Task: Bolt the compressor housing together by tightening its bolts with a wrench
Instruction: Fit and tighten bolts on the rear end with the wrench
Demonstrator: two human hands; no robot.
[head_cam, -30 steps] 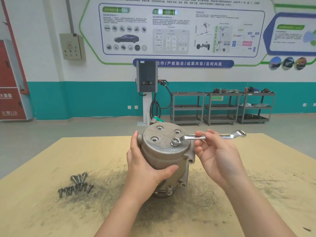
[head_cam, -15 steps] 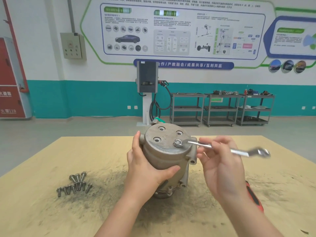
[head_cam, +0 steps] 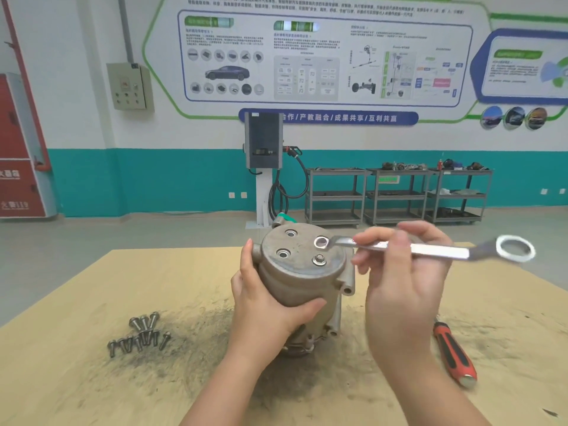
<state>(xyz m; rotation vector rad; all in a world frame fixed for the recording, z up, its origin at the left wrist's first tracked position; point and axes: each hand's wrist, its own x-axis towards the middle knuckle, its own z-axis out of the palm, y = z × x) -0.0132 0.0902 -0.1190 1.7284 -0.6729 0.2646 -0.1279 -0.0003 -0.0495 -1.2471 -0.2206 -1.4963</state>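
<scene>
The grey compressor housing [head_cam: 302, 272] stands upright on the wooden table [head_cam: 76, 379]. My left hand [head_cam: 270, 309] grips its near left side. Its round top face shows a seated bolt [head_cam: 319, 259] at the front right and several open bolt holes. My right hand [head_cam: 399, 272] holds a silver double-ring wrench [head_cam: 430, 249] by the shaft. The wrench's small ring end [head_cam: 321, 242] sits over the back right hole, lifted off the bolt. The large ring end points right.
Several loose bolts [head_cam: 140, 335] lie in a heap on the table to the left. A red and black screwdriver [head_cam: 455, 353] lies at the right, close to my right forearm. Dark grime stains the table around the housing. Shelving carts and a charging post stand far behind.
The wrench swung clockwise on the front right bolt, then came off it; its small ring now sits over the back right hole. My left hand kept its grip on the housing.
</scene>
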